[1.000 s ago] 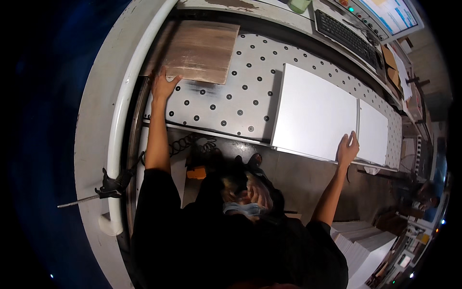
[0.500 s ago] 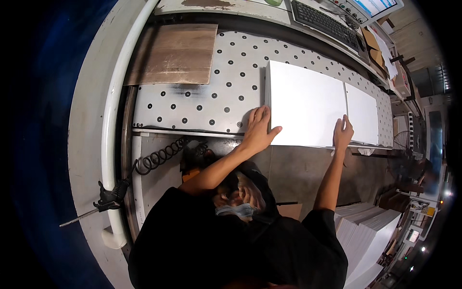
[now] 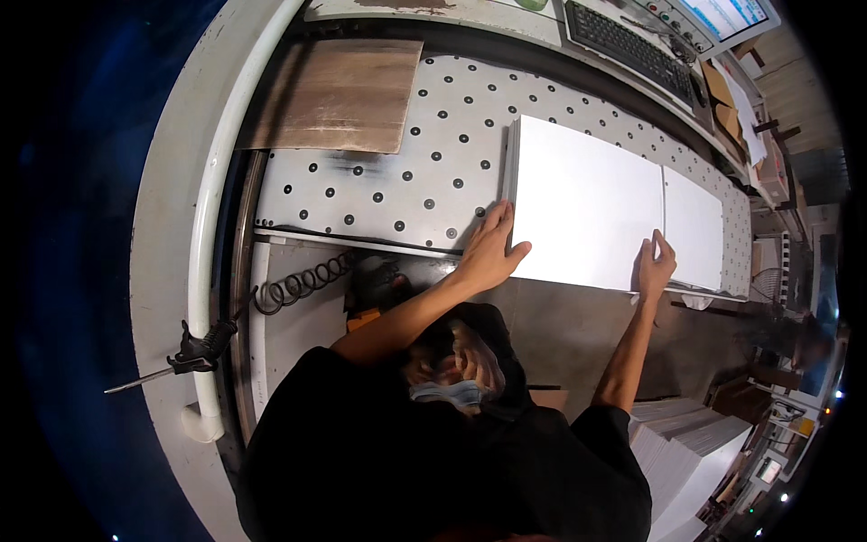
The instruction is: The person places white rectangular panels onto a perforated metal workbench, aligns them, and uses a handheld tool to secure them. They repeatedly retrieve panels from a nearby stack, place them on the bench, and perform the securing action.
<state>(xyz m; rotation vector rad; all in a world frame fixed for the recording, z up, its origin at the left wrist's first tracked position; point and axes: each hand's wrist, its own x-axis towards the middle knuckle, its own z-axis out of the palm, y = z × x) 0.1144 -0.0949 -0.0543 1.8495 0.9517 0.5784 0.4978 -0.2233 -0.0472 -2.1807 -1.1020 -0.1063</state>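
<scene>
A thick stack of white sheets (image 3: 587, 208) lies on the perforated metal table (image 3: 379, 194). Against its left side, near the front corner, my left hand (image 3: 489, 255) rests open, fingers stretched along the edge and thumb spread toward the front. At the stack's front right corner is my right hand (image 3: 657, 269), its fingers bent and the fingertips drawn close together over the seam. Anything between those tips is too small to make out. Beyond the seam, to the right, lies a second, smaller white stack (image 3: 694, 233).
A worn brown board (image 3: 339, 95) covers the table's far left. Behind are a black keyboard (image 3: 628, 52) and a monitor (image 3: 727, 20). A white tube rail (image 3: 209, 194) and black coiled hose (image 3: 302, 285) are on the left. Piled boards (image 3: 691, 461) stand at lower right.
The view has shifted slightly, so the table and stacks appear a little further right. My right hand's fingers have bent more at the seam; my left hand stays at the stack's left side.
</scene>
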